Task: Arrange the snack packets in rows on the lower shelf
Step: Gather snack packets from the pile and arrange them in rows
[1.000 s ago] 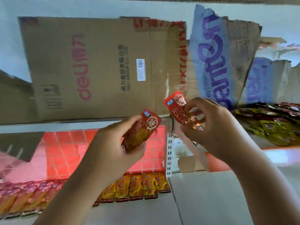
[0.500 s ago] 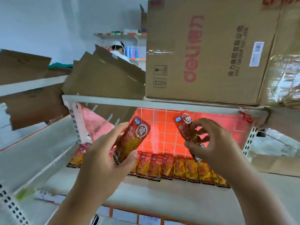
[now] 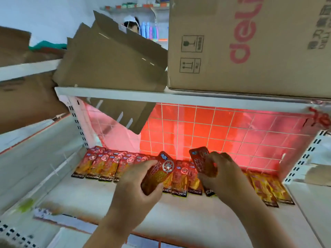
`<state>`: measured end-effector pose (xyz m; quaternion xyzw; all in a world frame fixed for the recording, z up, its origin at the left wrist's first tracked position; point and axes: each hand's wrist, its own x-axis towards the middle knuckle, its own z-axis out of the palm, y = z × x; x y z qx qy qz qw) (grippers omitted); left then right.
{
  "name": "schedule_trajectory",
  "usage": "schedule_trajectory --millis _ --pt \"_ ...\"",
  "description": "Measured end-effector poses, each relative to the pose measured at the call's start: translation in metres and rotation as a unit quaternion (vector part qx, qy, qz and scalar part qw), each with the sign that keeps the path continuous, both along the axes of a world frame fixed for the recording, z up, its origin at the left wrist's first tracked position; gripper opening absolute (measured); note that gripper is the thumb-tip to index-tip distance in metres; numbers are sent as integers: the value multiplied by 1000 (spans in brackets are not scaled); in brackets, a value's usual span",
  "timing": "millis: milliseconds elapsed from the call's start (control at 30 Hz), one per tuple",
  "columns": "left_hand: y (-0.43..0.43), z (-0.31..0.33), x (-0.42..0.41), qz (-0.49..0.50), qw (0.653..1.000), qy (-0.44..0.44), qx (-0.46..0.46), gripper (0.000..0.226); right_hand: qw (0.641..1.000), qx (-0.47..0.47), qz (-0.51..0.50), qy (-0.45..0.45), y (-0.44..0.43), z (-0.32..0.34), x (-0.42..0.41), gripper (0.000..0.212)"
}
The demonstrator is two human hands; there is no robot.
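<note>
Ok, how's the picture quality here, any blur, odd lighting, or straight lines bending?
Head view: red glow floods the tiled back panel, brightest mid-panel. Head view: wide-angle distortion splays the shelf uprights outward. Head view: the lower shelf's front left corner is smeared; the snack packet in the left hand looks fairly sharp.

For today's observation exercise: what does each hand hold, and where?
Left hand grips one snack packet, right hand pinches a second packet, each by its lower half.
</note>
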<state>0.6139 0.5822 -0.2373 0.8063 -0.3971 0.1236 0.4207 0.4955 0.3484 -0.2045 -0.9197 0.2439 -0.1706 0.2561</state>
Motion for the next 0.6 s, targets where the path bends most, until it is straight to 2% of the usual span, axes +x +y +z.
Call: schedule_trajectory --millis 300,433,500,600 --pt "-62 -97 32 -28 996 -1 86 52 990 66 -62 105 -36 -90 35 37" --pt "-72 -135 39 -39 988 10 152 55 984 59 -70 151 -42 -122 47 57" --pt "-73 -150 46 -48 985 -22 166 55 980 47 -84 176 -42 -128 55 58" --pt "-74 -167 58 -47 986 -79 137 53 973 52 -106 198 -40 -130 69 57"
